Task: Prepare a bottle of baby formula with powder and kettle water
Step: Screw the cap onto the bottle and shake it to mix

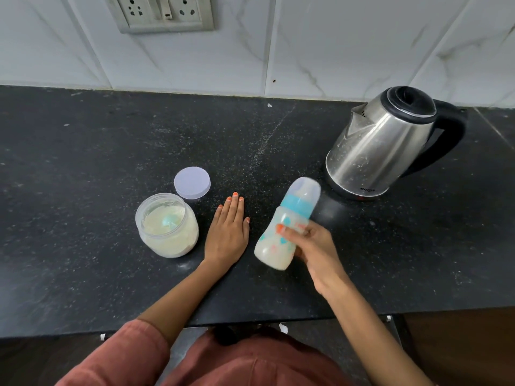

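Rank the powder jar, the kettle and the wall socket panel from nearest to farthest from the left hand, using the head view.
1. Powder jar, just left of the left hand.
2. Kettle, to the back right.
3. Wall socket panel, highest, at the frame's top.

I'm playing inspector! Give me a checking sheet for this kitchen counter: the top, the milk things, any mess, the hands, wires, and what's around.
Surface: black speckled counter, pale dusty streaks.
Job's things: bottle, capped, tilted, milky inside; open powder jar with a teal scoop inside; lid lying just behind the jar; steel kettle, top shut, at the right.
Clutter: small white crumb near the back edge.
Hands: left hand flat on the counter between jar and bottle; right hand grips the bottle.
Cables: nothing seen.
Surroundings: marbled wall tiles, socket panel above.
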The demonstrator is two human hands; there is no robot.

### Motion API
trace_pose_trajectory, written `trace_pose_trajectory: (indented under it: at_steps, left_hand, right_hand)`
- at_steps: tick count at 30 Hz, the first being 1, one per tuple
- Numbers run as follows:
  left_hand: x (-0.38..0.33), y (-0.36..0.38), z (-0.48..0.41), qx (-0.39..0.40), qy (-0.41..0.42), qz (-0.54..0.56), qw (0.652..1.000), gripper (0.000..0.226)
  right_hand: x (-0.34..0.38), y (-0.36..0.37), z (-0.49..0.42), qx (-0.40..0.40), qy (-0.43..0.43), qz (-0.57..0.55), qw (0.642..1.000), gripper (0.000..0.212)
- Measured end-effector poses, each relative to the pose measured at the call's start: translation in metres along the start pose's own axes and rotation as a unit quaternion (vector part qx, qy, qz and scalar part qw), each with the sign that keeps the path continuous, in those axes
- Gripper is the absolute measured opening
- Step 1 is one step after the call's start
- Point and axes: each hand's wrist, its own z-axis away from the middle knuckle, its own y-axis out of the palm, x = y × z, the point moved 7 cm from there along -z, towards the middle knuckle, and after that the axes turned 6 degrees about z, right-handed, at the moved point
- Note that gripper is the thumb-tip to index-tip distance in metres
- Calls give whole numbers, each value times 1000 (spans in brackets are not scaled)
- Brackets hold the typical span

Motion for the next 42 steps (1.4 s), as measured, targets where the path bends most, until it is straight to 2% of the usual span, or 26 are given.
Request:
trace_pose_trajectory:
  at_steps: [2,4,6,9,11,13,15,16,18,21,23,24,27,29,30,33,35,36,38,40,42]
  left_hand:
    - [0,-1,0,-4,0,0,1000,67]
    - [-1,-1,0,-3,1,-2,1000,68]
    - [-1,-1,0,-5,2,-2,1000,69]
    - [-2,0,0,2,2,-5,1000,73]
    - [-1,0,0,7,0,-5,1000,75]
    - [-2,-2,0,-2,-1,1,1000,74]
    - [-2,-2,1,-4,2,-3,1000,72]
    - [-2,-2,1,-3,4,-4,1000,71]
    - [-2,-2,1,-7,4,-3,1000,70]
    - [-2,-1,0,-4,6,-1,1000,70]
    - [-2,0,0,2,3,0,1000,71]
    - [-1,-1,0,-1,2,1,1000,70]
    - [-1,-2,1,-4,0,1,1000,65]
    - [-1,-2,0,1,-2,4,1000,62]
    - [-1,-2,0,2,-4,6,1000,61]
    - [-1,-1,0,3,-1,6,1000,62]
    - [-1,0,0,6,-1,4,1000,64]
    - [-1,0,0,2,-1,5,1000,65]
    - [-1,-1,0,-3,0,3,1000,65]
    - [-1,-1,0,-3,5,-1,1000,67]
    - [-2,-1,0,-6,6,-1,1000,68]
  right_hand:
    - [10,-9,-7,-51,-13,-120,991,15]
    - [15,-15,-12,-92,-29,-176,980,12]
    - [16,-8,-10,-60,-40,-117,991,13]
    - [6,10,2,39,-20,59,997,18]
    - [9,8,3,41,-25,78,996,20]
    - [18,1,-3,1,-35,-39,999,18]
    - [26,-8,-9,-69,-44,-165,983,14]
    - [27,-11,-11,-95,-52,-187,976,14]
    - [24,-8,-10,-82,-54,-133,986,14]
    - [7,13,2,44,-19,55,997,18]
    - [4,12,5,58,-12,100,993,20]
    - [6,8,3,42,-14,69,997,19]
    - [15,-7,-9,-52,-16,-136,989,11]
    - [15,-11,-13,-86,-30,-171,981,10]
    - [13,-8,-12,-73,-31,-139,987,11]
    - [-1,9,0,37,3,40,999,16]
    - [-1,9,5,57,3,97,994,19]
    - [3,6,3,43,-7,71,997,19]
    - [10,-4,-4,-18,-14,-59,998,15]
    - [16,-12,-11,-86,-29,-165,982,12]
    - [16,-12,-11,-92,-43,-160,982,14]
